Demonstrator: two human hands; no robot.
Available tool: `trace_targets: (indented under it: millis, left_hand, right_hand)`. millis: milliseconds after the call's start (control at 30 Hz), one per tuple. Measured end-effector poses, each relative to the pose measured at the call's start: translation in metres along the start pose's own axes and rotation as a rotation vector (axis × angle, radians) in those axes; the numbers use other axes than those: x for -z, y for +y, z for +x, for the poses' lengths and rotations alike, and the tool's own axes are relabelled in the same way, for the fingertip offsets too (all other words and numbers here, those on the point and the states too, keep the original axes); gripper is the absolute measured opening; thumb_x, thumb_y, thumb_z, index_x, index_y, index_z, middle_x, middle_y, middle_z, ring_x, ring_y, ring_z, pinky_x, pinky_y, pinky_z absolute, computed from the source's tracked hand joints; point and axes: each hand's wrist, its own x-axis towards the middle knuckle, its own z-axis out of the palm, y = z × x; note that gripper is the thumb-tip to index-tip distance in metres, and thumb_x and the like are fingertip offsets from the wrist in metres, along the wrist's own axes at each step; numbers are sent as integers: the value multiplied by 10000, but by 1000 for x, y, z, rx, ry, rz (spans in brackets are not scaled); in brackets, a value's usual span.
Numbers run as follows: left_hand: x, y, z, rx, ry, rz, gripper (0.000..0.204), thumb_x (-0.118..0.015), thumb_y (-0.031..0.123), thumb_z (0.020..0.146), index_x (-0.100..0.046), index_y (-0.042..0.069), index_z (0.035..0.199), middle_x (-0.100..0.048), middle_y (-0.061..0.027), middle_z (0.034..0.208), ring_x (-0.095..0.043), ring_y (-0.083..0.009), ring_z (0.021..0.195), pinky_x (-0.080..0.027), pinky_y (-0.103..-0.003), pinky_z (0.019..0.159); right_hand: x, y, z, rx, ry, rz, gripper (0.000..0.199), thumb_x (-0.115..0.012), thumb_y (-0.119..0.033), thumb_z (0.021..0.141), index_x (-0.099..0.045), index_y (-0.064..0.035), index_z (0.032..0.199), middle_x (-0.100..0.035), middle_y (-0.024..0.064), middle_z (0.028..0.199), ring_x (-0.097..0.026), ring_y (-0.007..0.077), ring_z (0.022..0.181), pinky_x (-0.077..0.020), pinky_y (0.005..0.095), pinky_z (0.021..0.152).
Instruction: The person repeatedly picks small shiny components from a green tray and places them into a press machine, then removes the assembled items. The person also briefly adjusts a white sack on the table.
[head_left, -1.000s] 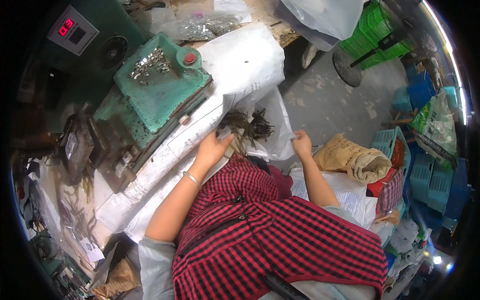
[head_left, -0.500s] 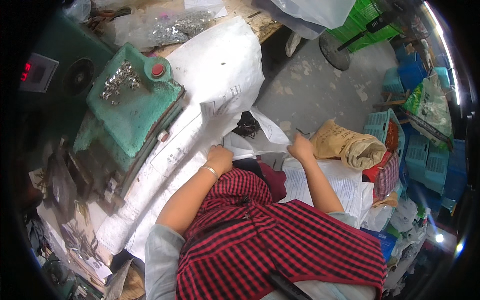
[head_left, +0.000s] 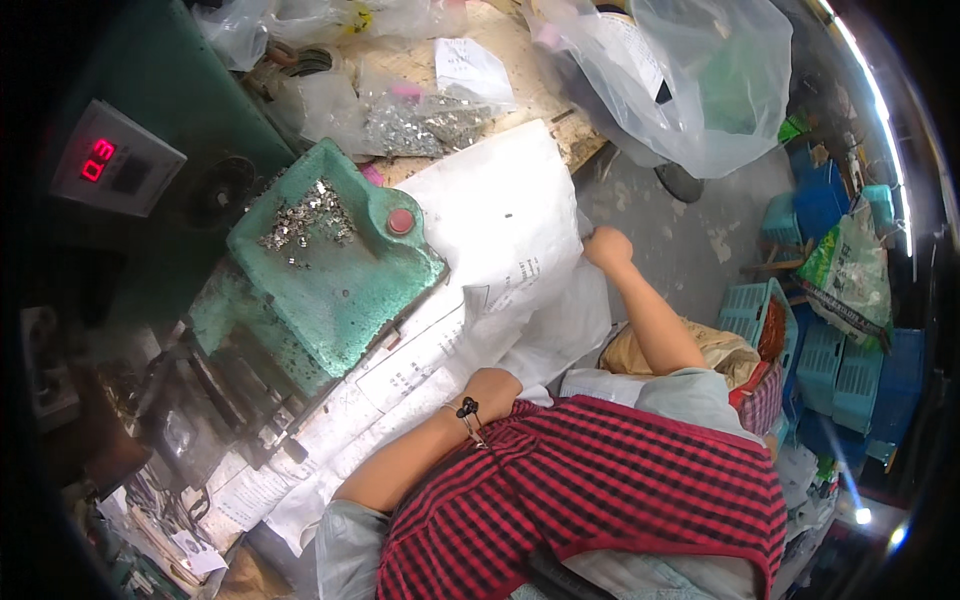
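A whitish, partly see-through plastic bag (head_left: pixel 565 320) stretches between my two hands over my lap. My right hand (head_left: pixel 608 250) is closed on its far right edge, raised and reaching forward. My left hand (head_left: pixel 495 392) is curled at the near side of the bag, its fingers tucked under and mostly hidden; it seems to grip the bag's near edge. A beaded bracelet circles that wrist. Just beyond lies a large white printed sheet (head_left: pixel 500 200), spread along the front of a green machine. The bag's inside cannot be seen from here.
To the left, the green metal machine tray (head_left: pixel 340 290) holds small shiny metal parts (head_left: pixel 310 220) beside a red button (head_left: pixel 400 221). A bag of metal pieces (head_left: pixel 425 125) lies on the wooden bench. A clear plastic bag (head_left: pixel 715 80) hangs at the bench's right. Blue baskets (head_left: pixel 840 310) stand right.
My right hand has moved forward and up, pulling the bag's edge with it. The dark contents seen in the bag are now hidden. The whole view has shifted, showing more bench.
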Motion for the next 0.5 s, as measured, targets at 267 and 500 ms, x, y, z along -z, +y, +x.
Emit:
trace_targets:
  millis: [267,500]
  left_hand:
    - [5,0,5,117,-113,-139,421,-687,438,867,-757,65,1050,-728,-228,1060,-687,-423,1035,-537,-505,912]
    - [-18,-44,12,270,-163,10,679,-645,653,888,-722,83,1250,-701,-157,1286,-609,-374,1259,-473,-491,1057]
  right_hand:
    - [42,-1,3,24,45,128,442,-665,-379,881,-756,-13,1114,-741,242,1118,-711,408,1076,-559,484,928]
    - [-26,-20,-68,191,403,68,622,-766,-359,825,-616,-23,1327,-649,208,1282,-608,393,1202,-511,500,947]
